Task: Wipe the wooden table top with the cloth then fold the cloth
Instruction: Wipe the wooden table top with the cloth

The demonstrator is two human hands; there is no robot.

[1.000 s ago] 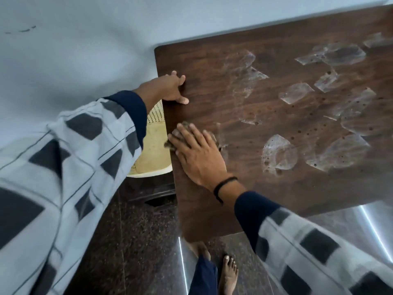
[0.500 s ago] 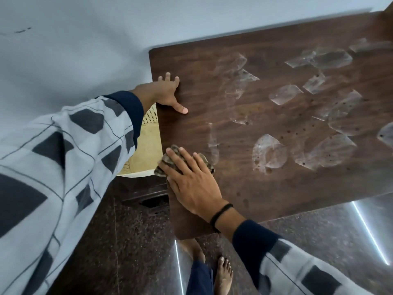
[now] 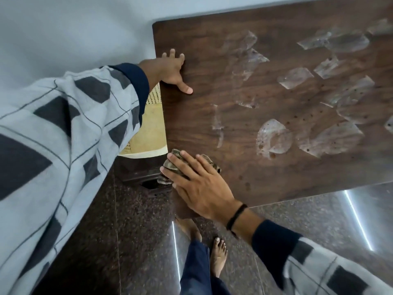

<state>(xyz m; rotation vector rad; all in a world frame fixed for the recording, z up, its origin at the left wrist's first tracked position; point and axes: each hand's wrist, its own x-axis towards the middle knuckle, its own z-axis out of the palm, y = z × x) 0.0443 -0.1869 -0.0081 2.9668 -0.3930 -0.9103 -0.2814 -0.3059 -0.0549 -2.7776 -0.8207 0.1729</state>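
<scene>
The dark wooden table top (image 3: 276, 107) fills the upper right, with several pale worn or smeared patches across it. A small crumpled brown-patterned cloth (image 3: 173, 161) lies at the table's left edge, near the front corner, partly hanging over the side. My right hand (image 3: 197, 184) presses flat on the cloth with straight fingers and covers most of it. My left hand (image 3: 171, 70) rests on the table's left edge farther back, thumb lying on the surface and fingers spread.
A cream plastic chair seat (image 3: 146, 133) stands just left of the table, below its edge. The wall (image 3: 63, 28) runs behind. My bare feet (image 3: 218, 252) stand on a glossy dark granite floor (image 3: 127, 231) close to the table's front corner.
My right hand has slid the cloth along the table's left edge toward me and the front corner. My left hand has stayed on the edge.
</scene>
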